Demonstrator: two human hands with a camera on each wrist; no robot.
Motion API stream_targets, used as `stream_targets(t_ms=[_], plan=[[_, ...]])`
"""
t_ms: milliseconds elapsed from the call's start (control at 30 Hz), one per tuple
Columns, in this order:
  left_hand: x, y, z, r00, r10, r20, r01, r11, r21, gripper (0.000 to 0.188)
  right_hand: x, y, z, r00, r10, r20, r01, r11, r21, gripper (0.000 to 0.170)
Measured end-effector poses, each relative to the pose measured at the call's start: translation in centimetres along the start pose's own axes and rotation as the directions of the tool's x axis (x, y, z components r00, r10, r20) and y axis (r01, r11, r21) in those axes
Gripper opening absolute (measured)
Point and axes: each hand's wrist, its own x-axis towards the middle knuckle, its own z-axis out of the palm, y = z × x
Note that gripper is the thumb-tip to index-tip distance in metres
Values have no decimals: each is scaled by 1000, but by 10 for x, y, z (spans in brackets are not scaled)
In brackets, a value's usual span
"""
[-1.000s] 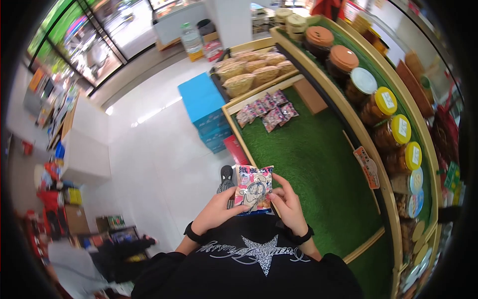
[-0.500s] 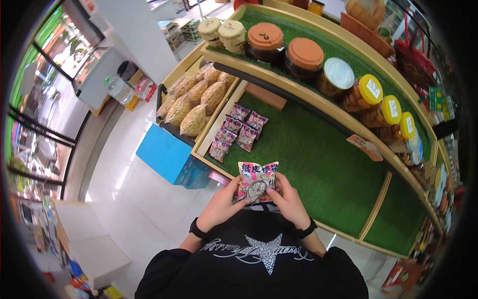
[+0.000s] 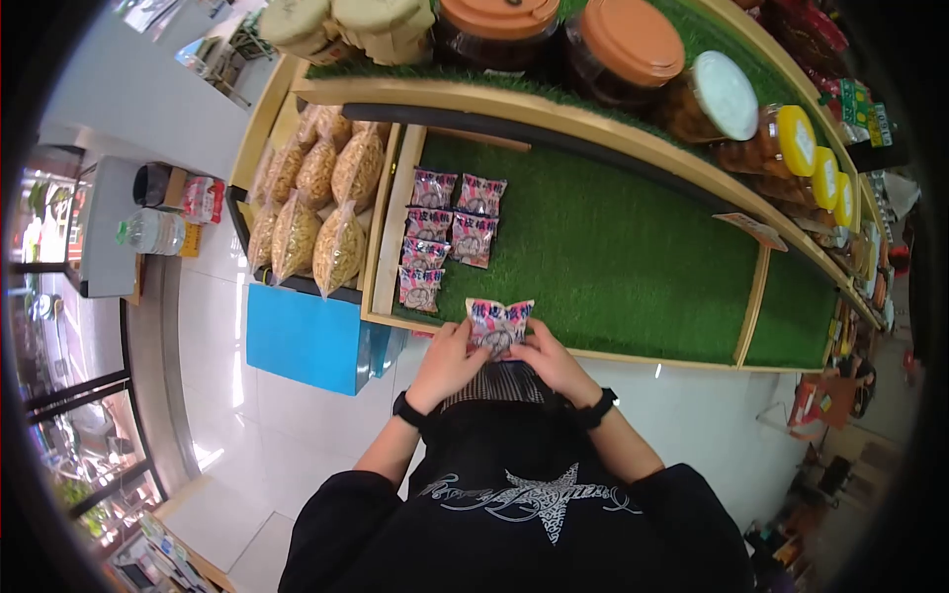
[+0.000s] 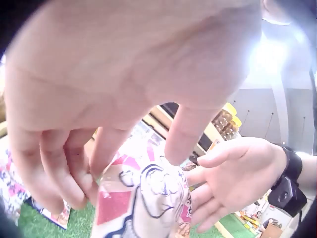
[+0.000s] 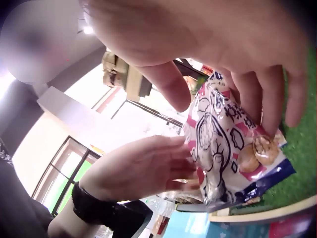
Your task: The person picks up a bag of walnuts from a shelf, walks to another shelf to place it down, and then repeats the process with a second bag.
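Note:
A small pink-and-white printed packet of walnuts is held in front of the body, near the front rail of the display stand. My left hand grips its left side, thumb on the front face, and my right hand grips the right side. In the right wrist view, walnuts are pictured on the packet beside its blue edge. Several matching packets lie in two columns on the green turf, up and left of my hands.
Left of the turf, a wooden divider borders clear bags of tan food. Lidded jars line the raised shelf behind. A blue box stands on the floor by the stand's left corner. A wooden rail edges the front.
My body and view have turned and come closer to the stand, so the laid packets now sit up and left of my hands. Both hands keep holding the packet.

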Motion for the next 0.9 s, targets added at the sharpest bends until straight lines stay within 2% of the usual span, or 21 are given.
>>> stream_targets(t_ms=[67, 100, 167, 200, 233, 267, 333, 367, 400, 433, 467, 533, 600, 633, 667, 700, 733, 800, 833, 900], plan=[[28, -31, 15, 998, -56, -30, 51, 985, -163, 47, 26, 15, 3, 992, 95, -79, -87, 991, 98, 51], [42, -47, 23, 998, -65, -3, 64, 984, -165, 47, 40, 22, 1, 989, 117, -90, -107, 988, 113, 51], [72, -81, 39, 985, -87, 146, 156, 810, -565, 41, 68, 36, -1, 970, 238, -47, -232, 968, 99, 54], [86, -99, 53, 990, -117, 85, 144, 807, -573, 37, 82, 45, -1, 972, 228, -59, -222, 970, 100, 53], [99, -116, 68, 994, -108, 0, 92, 849, -521, 36, 100, 69, -1, 985, 140, -99, -128, 985, 114, 52], [108, -105, 59, 992, -115, 44, 122, 870, -477, 41, 115, 90, -2, 989, 49, -140, -32, 992, 121, 52], [124, -109, 68, 986, -153, -67, 140, 976, -166, 51, 134, 98, -9, 971, 122, -206, -157, 973, -167, 51], [129, -109, 71, 986, -155, -57, 144, 977, -159, 51, 147, 111, -13, 942, 147, -301, -272, 859, -433, 54], [135, -108, 72, 967, -253, -39, 241, 951, -193, 55, 151, 109, -9, 940, 149, -306, -274, 864, -423, 54], [139, -105, 71, 938, -345, -21, 332, 917, -223, 60, 155, 106, -3, 941, 126, -315, -203, 953, -224, 54], [145, -109, 74, 941, -338, -20, 326, 921, -214, 60, 160, 102, 2, 939, 100, -328, -113, 993, -18, 54], [158, -139, 99, 918, -356, -176, 283, 898, -337, 47, 165, 90, 7, 926, 126, -357, -134, 991, 4, 54], [163, -149, 103, 923, -339, -180, 252, 889, -383, 48, 179, 103, 3, 966, 58, -252, -27, 992, 125, 61], [162, -145, 98, 944, -299, -142, 178, 821, -542, 51, 181, 104, 0, 965, 54, -258, -22, 992, 128, 61], [159, -140, 95, 961, -253, -110, 111, 720, -685, 55, 181, 107, -3, 966, 81, -246, -37, 983, 179, 63], [149, -112, 76, 942, -336, -26, 240, 723, -648, 70, 179, 106, -4, 967, 107, -232, -53, 972, 229, 65], [143, -104, 73, 943, -333, -24, 240, 724, -646, 70, 172, 98, -5, 966, 107, -236, -51, 972, 231, 65], [134, -95, 73, 947, -316, -66, 175, 674, -718, 73, 148, 72, -6, 913, 287, -290, -214, 942, 259, 63], [130, -88, 68, 947, -307, -91, 161, 703, -693, 74, 139, 71, -10, 913, 281, -294, -208, 944, 256, 63], [109, -88, 70, 938, -344, -52, 222, 707, -672, 74, 117, 71, -21, 900, 335, -278, -298, 940, 167, 54]])
